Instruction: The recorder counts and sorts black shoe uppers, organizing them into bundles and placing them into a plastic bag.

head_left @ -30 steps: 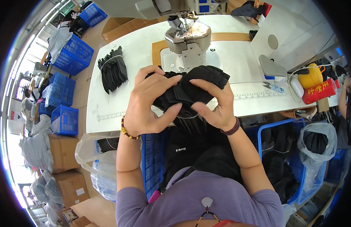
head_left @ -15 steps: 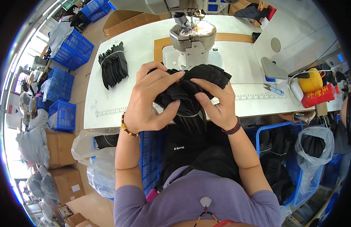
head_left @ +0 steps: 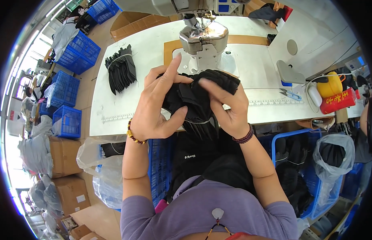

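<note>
A thick bundle of black fabric pieces (head_left: 197, 100) is held up between both hands, over the front edge of the white sewing table (head_left: 150, 44). A thin pale tie crosses the bundle's lower part. My left hand (head_left: 156, 106) grips its left side, thumb in front and index finger raised off the cloth. On the right, my right hand (head_left: 231, 106) pinches the layers, its fingertips bent over the fanned top edges. Just beyond stands the sewing machine (head_left: 204, 42), its lamp lit. A second tied bundle of black pieces (head_left: 121, 71) lies on the table's left part.
A ruler strip (head_left: 270, 102) runs along the table's front, with blue thread snips (head_left: 291, 95) at the right. Beyond them are a red container (head_left: 334, 103) and a yellow one (head_left: 328, 86). Blue crates (head_left: 314, 192) with black pieces flank my lap; cartons (head_left: 70, 194) stand left.
My left index finger has lifted off the bundle and points up. The right fingers have moved slightly left over the layers, and the bundle's top right edge has shifted left a little.
</note>
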Motion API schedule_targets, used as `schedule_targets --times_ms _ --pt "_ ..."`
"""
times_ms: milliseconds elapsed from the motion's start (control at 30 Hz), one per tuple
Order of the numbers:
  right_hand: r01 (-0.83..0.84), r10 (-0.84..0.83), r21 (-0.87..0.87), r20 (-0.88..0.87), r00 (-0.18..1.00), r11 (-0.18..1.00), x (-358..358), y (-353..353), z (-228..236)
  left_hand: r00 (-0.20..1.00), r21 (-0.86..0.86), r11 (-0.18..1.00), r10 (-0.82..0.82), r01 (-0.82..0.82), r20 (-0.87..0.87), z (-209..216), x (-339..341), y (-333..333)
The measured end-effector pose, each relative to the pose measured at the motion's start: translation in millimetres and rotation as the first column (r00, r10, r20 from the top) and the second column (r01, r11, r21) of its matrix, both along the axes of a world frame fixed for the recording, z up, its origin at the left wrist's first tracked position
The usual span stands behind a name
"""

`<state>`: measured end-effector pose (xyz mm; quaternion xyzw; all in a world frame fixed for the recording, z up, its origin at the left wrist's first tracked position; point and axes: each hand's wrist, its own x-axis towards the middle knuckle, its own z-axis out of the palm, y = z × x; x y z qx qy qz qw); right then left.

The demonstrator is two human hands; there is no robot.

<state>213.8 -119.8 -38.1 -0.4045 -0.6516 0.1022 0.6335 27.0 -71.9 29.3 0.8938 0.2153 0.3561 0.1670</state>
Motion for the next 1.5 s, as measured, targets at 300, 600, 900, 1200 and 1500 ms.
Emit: schedule_targets --times_ms 300,600,900,1200,1500 --pt "0.031 -0.035 0.047 0.09 0.995 0.998 -1 0 -4 0.999 -0.026 0.999 -0.045 0.044 -0.029 4 -2 0" --pt "-0.006 0.003 0.033 0.084 0.996 0.999 2 -3 -3 0.998 -0.022 0.999 -0.049 0.049 -0.04 4 0 1" --pt "0.061 -0.063 0.068 0.029 0.998 0.996 -5 -1 -2 0.998 -0.03 0.998 -0.056 0.055 -0.028 2 1 2" --pt "0.06 -0.073 0.109 0.122 0.99 0.992 -6 0 -3 1.0 -0.027 1.0 -0.003 0.003 -0.005 0 6 -1" --pt "0.039 -0.045 0.076 0.075 0.996 0.996 -3 1 -5 1.0 -0.058 0.998 -0.026 0.025 -0.012 2 3 -1"
